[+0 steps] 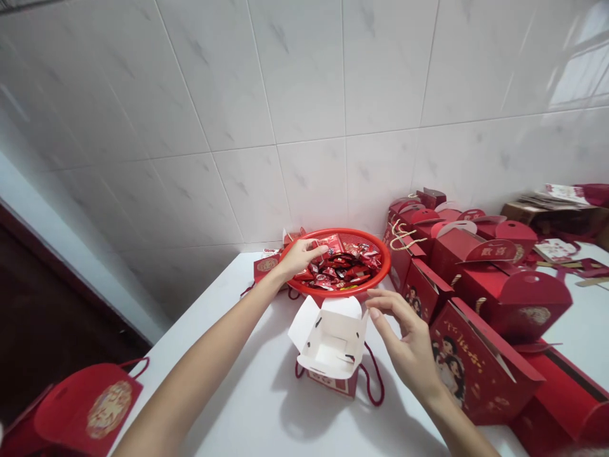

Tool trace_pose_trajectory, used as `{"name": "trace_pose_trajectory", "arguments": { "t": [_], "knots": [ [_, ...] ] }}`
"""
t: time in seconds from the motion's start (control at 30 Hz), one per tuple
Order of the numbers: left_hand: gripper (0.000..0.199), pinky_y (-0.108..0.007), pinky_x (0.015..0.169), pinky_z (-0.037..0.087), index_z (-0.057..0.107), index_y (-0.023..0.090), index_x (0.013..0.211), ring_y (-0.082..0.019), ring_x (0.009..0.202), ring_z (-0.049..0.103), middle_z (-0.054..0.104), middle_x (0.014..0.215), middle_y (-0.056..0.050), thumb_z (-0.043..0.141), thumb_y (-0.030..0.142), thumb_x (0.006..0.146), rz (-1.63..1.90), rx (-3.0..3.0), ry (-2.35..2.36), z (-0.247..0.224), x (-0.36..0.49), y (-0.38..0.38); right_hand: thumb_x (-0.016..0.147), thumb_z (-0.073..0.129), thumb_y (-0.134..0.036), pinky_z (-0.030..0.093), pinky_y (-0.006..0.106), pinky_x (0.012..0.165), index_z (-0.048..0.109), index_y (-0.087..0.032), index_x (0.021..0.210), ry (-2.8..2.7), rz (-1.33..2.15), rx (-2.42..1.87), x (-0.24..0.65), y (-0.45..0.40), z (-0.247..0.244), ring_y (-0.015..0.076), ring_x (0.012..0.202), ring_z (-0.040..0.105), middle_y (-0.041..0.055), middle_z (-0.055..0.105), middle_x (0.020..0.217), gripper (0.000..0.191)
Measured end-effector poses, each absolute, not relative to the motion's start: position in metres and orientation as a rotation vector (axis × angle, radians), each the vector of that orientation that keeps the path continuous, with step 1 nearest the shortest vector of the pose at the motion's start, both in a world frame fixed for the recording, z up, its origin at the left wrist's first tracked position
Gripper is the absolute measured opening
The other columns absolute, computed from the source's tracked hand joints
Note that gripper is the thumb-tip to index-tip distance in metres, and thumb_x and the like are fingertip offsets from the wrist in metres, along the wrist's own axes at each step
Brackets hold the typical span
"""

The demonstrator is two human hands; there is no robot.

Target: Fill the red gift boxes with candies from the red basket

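Where the white table ends at left: a slanting edge is shown, with a red gift box placed by the near corner.
Left-side room: a strip of tabletop is seen between edge and left forearm.
Left hand: held over the basket's left rim, fingers half bent; a red packet is met at the fingertips, whether gripped cannot be told.
Red basket: set near the tiled wall, heaped with small wrapped packets.
Open box: stood upright just in front of the basket, flaps spread, white inside exposed; tabletop is seen on its near side.
Right hand: half open, fingers curved; fingertips are placed at the box's right flap, pinch cannot be told.
Red boxes: crowded together; right-side room is narrowed.
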State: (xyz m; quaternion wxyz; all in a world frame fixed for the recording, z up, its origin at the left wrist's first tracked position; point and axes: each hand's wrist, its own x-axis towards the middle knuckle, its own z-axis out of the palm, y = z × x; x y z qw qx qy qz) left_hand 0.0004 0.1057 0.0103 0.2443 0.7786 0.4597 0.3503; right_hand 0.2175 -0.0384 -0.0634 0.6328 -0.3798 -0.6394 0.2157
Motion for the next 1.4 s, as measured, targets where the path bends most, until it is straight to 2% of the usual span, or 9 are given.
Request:
{"name": "trace_pose_trajectory", "arguments": {
  "t": [0.13, 0.3, 0.37, 0.5, 0.7, 0.87, 1.0, 1.27, 1.4],
  "knots": [
    [0.038, -0.036, 0.085, 0.053, 0.072, 0.016, 0.110, -0.025, 0.099, 0.067, 0.073, 0.109, -0.010, 0.067, 0.046, 0.088, 1.053, 2.041, 0.871, 0.020, 0.014, 0.077, 0.094, 0.062, -0.040, 0.051, 0.037, 0.092, 0.073, -0.025, 0.100, -1.341, 0.660, -0.912, 0.219, -0.037, -0.063, 0.0234, 0.103, 0.066, 0.0057, 0.073, 0.106, 0.020],
    [0.027, -0.042, 0.098, 0.049, 0.071, 0.023, 0.119, -0.023, 0.111, 0.061, 0.066, 0.119, -0.010, 0.058, 0.028, 0.096, 0.830, 2.538, 0.672, 0.025, 0.041, 0.041, 0.093, 0.060, -0.054, 0.051, 0.042, 0.099, 0.070, -0.025, 0.120, -1.193, 0.909, -0.864, 0.218, -0.031, -0.064, 0.0270, 0.112, 0.066, 0.0077, 0.072, 0.121, 0.040],
    [0.032, -0.044, 0.101, 0.048, 0.068, 0.022, 0.126, -0.024, 0.116, 0.058, 0.062, 0.126, -0.012, 0.056, 0.024, 0.095, 0.700, 2.685, 0.625, 0.026, 0.049, 0.030, 0.094, 0.059, -0.054, 0.052, 0.043, 0.099, 0.070, -0.026, 0.120, -1.157, 0.993, -0.783, 0.217, -0.030, -0.065, 0.0265, 0.111, 0.066, 0.0071, 0.071, 0.122, 0.040],
    [0.054, -0.043, 0.106, 0.046, 0.065, 0.025, 0.130, -0.025, 0.123, 0.057, 0.059, 0.135, -0.010, 0.059, 0.008, 0.079, 0.478, 2.637, 0.500, 0.032, 0.050, 0.025, 0.089, 0.069, -0.048, 0.050, 0.043, 0.103, 0.070, -0.026, 0.120, -1.022, 1.037, -0.723, 0.216, -0.027, -0.065, 0.0249, 0.112, 0.067, 0.0059, 0.072, 0.120, 0.038],
    [0.053, -0.032, 0.099, 0.052, 0.070, 0.019, 0.121, -0.020, 0.114, 0.066, 0.070, 0.126, -0.006, 0.044, 0.001, 0.079, 0.475, 2.420, 1.134, 0.026, 0.018, 0.078, 0.087, 0.070, -0.045, 0.053, 0.045, 0.097, 0.068, -0.022, 0.118, -0.896, 1.026, -0.777, 0.220, -0.024, -0.068, 0.0259, 0.108, 0.068, 0.0068, 0.073, 0.116, 0.039],
    [0.041, -0.032, 0.101, 0.049, 0.073, 0.021, 0.116, -0.027, 0.117, 0.065, 0.070, 0.126, -0.008, 0.067, 0.016, 0.076, 0.192, 2.510, 1.349, 0.002, 0.007, 0.111, 0.084, 0.072, -0.046, 0.049, 0.048, 0.105, 0.069, -0.022, 0.111, -0.872, 1.045, -0.775, 0.218, -0.025, -0.068, 0.0280, 0.117, 0.064, 0.0063, 0.072, 0.117, 0.036],
    [0.063, -0.038, 0.109, 0.043, 0.063, 0.015, 0.132, -0.034, 0.134, 0.051, 0.051, 0.148, -0.018, 0.075, 0.028, 0.071, 0.149, 2.500, 1.428, -0.015, 0.016, 0.121, 0.080, 0.075, -0.047, 0.049, 0.048, 0.105, 0.069, -0.021, 0.107, -0.867, 1.071, -0.787, 0.217, -0.025, -0.067, 0.0295, 0.116, 0.064, 0.0065, 0.073, 0.114, 0.038],
    [0.052, -0.033, 0.096, 0.050, 0.071, 0.019, 0.115, -0.031, 0.112, 0.066, 0.072, 0.120, -0.010, 0.078, 0.019, 0.063, 0.347, 2.365, 1.428, -0.019, 0.020, 0.127, 0.083, 0.072, -0.048, 0.052, 0.045, 0.097, 0.069, -0.020, 0.110, -0.912, 1.027, -0.825, 0.222, -0.023, -0.073, 0.0277, 0.108, 0.067, 0.0064, 0.074, 0.108, 0.039],
    [0.045, -0.032, 0.090, 0.053, 0.070, 0.017, 0.115, -0.027, 0.103, 0.069, 0.074, 0.112, -0.007, 0.070, 0.022, 0.070, 0.591, 2.209, 1.426, -0.016, 0.014, 0.126, 0.084, 0.070, -0.048, 0.053, 0.042, 0.093, 0.070, -0.021, 0.109, -0.941, 0.994, -0.837, 0.222, -0.025, -0.070, 0.0274, 0.106, 0.067, 0.0064, 0.074, 0.107, 0.037]
  ]
}}
